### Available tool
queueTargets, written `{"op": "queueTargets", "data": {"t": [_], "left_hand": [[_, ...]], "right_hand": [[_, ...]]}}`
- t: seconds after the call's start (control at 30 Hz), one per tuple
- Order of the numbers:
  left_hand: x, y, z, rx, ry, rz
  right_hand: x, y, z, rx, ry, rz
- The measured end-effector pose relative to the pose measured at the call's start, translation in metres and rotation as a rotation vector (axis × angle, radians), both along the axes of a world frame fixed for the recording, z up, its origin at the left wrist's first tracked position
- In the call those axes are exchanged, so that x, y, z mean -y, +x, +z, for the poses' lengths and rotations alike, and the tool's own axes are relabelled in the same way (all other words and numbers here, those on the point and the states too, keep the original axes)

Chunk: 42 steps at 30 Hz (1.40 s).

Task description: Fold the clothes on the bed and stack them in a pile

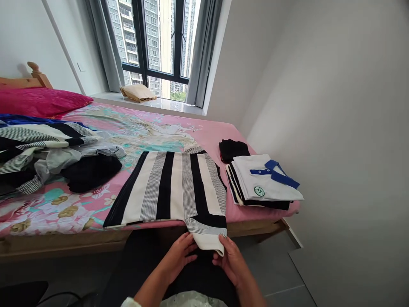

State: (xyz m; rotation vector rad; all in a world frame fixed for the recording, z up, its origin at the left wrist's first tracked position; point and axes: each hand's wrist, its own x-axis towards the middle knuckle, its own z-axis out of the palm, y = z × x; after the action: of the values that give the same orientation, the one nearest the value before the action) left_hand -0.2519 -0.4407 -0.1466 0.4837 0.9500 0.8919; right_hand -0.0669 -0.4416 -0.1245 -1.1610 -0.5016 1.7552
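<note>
Left hand [179, 256] and right hand [230, 259] held the sleeve cuff [207, 242] of the striped shirt [169, 187] past the near bed edge [64, 244], fingers closed on it, folded polo [265, 181] at right.

A floral pink bed [217, 132] carries a magenta pillow [38, 101], a loose heap of clothes [47, 155], and a folded white shirt [265, 179] topping a stack beside a black garment [233, 149]. What looks like a brown bag [137, 92] lies on the windowsill.
</note>
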Motion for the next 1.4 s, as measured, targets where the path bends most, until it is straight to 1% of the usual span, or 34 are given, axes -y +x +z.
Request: {"op": "queueTargets", "data": {"t": [0.03, 0.07, 0.13, 0.23, 0.3, 0.37, 0.47, 0.57, 0.63, 0.73, 0.8, 0.9, 1.03, 1.1, 1.17, 1.3, 1.4], "left_hand": [[-0.004, 0.006, 0.004, 0.049, 0.017, 0.002], [-0.008, 0.01, 0.007, 0.068, 0.02, 0.031], [-0.013, 0.014, 0.011, 0.048, 0.004, 0.138], [-0.014, 0.014, 0.011, -0.057, 0.032, 0.283], [-0.011, 0.014, 0.009, -0.186, 0.136, 0.319], [-0.008, 0.016, 0.006, -0.39, 0.279, 0.296], [-0.005, 0.026, 0.002, -0.751, 0.494, 0.269], [-0.007, 0.039, 0.007, -0.997, 0.632, 0.316], [-0.01, 0.043, 0.014, -1.086, 0.676, 0.317], [-0.013, 0.037, 0.023, -1.141, 0.784, 0.237], [-0.013, 0.03, 0.024, -1.195, 0.855, 0.182], [-0.01, 0.023, 0.025, -1.328, 0.924, 0.137], [-0.009, 0.028, 0.03, -1.426, 1.042, 0.067], [-0.013, 0.031, 0.033, -1.453, 1.035, 0.055], [-0.019, 0.029, 0.035, -1.479, 0.98, 0.061], [-0.024, 0.011, 0.041, -1.518, 0.865, 0.095], [-0.018, -0.001, 0.044, -1.528, 0.795, 0.043]], "right_hand": [[-0.001, 0.0, 0.003, -0.012, 0.002, -0.025], [-0.002, 0.0, 0.006, -0.023, 0.0, -0.045], [-0.004, 0.001, 0.011, -0.033, -0.005, -0.086], [-0.004, 0.002, 0.016, -0.009, 0.022, -0.128], [-0.004, 0.0, 0.019, 0.009, 0.05, -0.128], [-0.003, -0.002, 0.022, 0.013, 0.07, -0.118], [-0.002, -0.008, 0.025, 0.006, 0.095, -0.092], [-0.001, -0.013, 0.025, 0.025, 0.139, -0.059], [-0.001, -0.014, 0.024, 0.059, 0.161, -0.042], [-0.003, -0.01, 0.023, 0.108, 0.161, -0.053], [-0.004, -0.007, 0.022, 0.12, 0.147, -0.079], [-0.005, -0.005, 0.022, 0.117, 0.127, -0.099], [-0.005, -0.008, 0.021, 0.111, 0.134, -0.084], [-0.005, -0.009, 0.02, 0.109, 0.147, -0.074], [-0.005, -0.008, 0.019, 0.117, 0.159, -0.073], [-0.005, 0.0, 0.016, 0.16, 0.143, -0.102], [-0.004, 0.006, 0.013, 0.185, 0.109, -0.113]]}}
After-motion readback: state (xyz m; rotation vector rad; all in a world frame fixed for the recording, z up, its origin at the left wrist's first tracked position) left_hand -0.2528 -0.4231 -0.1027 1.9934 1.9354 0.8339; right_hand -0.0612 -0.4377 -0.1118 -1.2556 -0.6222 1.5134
